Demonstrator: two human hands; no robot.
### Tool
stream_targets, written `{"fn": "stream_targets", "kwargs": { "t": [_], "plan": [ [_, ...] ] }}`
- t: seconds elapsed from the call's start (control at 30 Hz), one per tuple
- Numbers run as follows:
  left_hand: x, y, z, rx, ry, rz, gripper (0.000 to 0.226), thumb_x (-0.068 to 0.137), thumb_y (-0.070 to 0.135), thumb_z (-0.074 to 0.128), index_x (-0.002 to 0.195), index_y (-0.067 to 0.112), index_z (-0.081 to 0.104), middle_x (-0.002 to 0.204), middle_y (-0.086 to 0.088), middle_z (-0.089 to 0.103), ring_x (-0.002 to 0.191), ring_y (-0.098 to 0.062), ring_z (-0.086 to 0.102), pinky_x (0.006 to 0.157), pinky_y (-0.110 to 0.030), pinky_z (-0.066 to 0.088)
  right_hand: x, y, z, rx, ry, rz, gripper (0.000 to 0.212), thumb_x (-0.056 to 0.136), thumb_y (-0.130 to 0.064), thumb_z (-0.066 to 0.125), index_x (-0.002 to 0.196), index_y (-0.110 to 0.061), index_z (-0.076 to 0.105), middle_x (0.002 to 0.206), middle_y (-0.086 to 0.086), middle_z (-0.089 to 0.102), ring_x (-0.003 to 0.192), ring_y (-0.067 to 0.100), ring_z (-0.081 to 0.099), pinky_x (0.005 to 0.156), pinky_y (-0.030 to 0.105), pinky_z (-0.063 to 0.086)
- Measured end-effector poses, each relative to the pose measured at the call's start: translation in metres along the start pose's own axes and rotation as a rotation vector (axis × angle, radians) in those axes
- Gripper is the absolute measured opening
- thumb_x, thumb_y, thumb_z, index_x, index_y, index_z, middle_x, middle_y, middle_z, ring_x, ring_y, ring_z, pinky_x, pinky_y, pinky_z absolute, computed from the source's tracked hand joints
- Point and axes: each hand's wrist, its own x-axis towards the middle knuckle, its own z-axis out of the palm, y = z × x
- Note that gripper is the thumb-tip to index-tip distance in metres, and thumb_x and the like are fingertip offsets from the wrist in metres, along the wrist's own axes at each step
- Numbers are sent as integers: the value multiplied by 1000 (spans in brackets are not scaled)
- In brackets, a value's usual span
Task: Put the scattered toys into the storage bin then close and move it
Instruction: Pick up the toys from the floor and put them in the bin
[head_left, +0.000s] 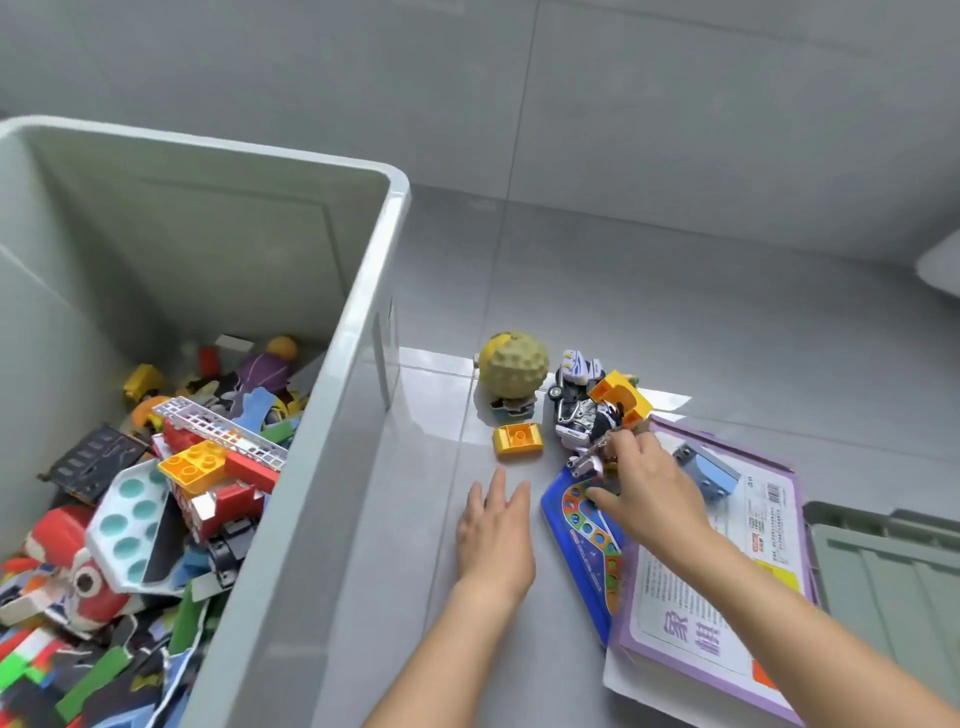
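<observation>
A large grey storage bin (332, 364) stands at the left, filled with several mixed toys. On the floor to its right lie a bumpy yellow-green ball figure (513, 366), a small yellow-orange brick (518, 439), a white and black robot car (579, 405) and an orange-yellow block (621, 397). My right hand (647, 486) reaches over a blue game board (584, 540) and pinches a small pale pink toy piece (586, 461) beside the car. My left hand (496, 530) hovers flat over the floor, fingers straight, just below the small brick, holding nothing.
A purple-edged box (727, 613) lies under my right forearm, with a light blue block (709, 470) on it. A grey-green ribbed lid (893, 577) lies at the far right. The grey tiled floor meets the wall behind the toys.
</observation>
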Motion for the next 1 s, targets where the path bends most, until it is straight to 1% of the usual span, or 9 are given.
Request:
{"fn": "stream_targets", "kwargs": {
  "t": [0.13, 0.27, 0.37, 0.47, 0.63, 0.7, 0.77, 0.83, 1.0],
  "plan": [
    [7, -15, 12, 122, 6, 55, 32, 92, 8, 39, 121, 20, 48, 134, -5, 42, 122, -30, 40, 92, -37, 40, 12, 13, 4, 47, -26, 78, 88, 70, -49, 76, 137, -35, 21, 121, 8, 40, 106, 30, 55, 81, 41, 53],
    [-5, -11, 5, -182, 89, -48, 17, 95, 24, 47, 107, 19, 58, 109, -2, 57, 100, -26, 58, 79, -34, 45, 20, 13, 11, -8, -61, 76, 85, 74, -47, 74, 137, -45, 18, 124, 10, 35, 104, 31, 56, 82, 42, 54],
    [-22, 25, -43, -564, 351, 22, 9, 92, 23, 55, 98, 26, 62, 94, 6, 59, 81, -11, 60, 69, -20, 41, 26, 12, 11, -1, -29, 80, 67, 80, -43, 69, 132, -40, 28, 119, 11, 40, 99, 33, 59, 76, 42, 52],
    [-62, 40, -128, -864, 736, 120, 27, 90, 12, 58, 87, 39, 56, 88, -3, 66, 62, -2, 60, 57, -16, 45, 32, 15, 13, -28, -20, 59, 58, 82, -49, 64, 127, -36, 30, 115, 7, 54, 96, 30, 62, 65, 36, 49],
    [-136, -4, -220, -857, 1225, -58, 27, 90, 9, 59, 89, 36, 57, 81, 5, 71, 69, -4, 70, 63, -26, 57, 42, 18, 19, -56, -23, 65, 59, 82, -53, 61, 124, -31, 26, 107, 8, 61, 88, 27, 64, 56, 31, 47],
    [-153, -24, -227, -899, 1258, -200, 22, 90, 10, 59, 92, 32, 58, 76, 14, 70, 70, -7, 70, 70, -32, 58, 43, 16, 20, -49, -16, 63, 60, 81, -54, 62, 123, -30, 27, 105, 8, 63, 86, 26, 65, 56, 32, 50],
    [-161, -39, -228, -905, 1235, -319, 32, 89, 11, 59, 115, 28, 53, 106, 12, 65, 82, -7, 68, 74, -21, 55, 42, 16, 22, -54, 2, 57, 60, 79, -54, 64, 123, -30, 31, 104, 7, 65, 85, 25, 65, 55, 32, 50],
    [-164, -48, -227, -905, 1161, -377, 65, 89, 9, 59, 143, 29, 29, 141, 1, 39, 97, -8, 63, 74, -6, 45, 40, 16, 22, -6, 29, 54, 60, 76, -48, 72, 121, -27, 38, 105, 9, 67, 86, 28, 65, 58, 33, 50],
    [-168, -30, -225, -739, 873, -265, 93, 84, 23, 66, 148, 38, 1, 151, 21, -2, 125, -15, 48, 92, -34, 45, 30, 13, 11, 256, 36, 97, 60, 69, -26, 83, 119, -23, 51, 107, 16, 68, 91, 33, 64, 70, 35, 42]
  ]
}}
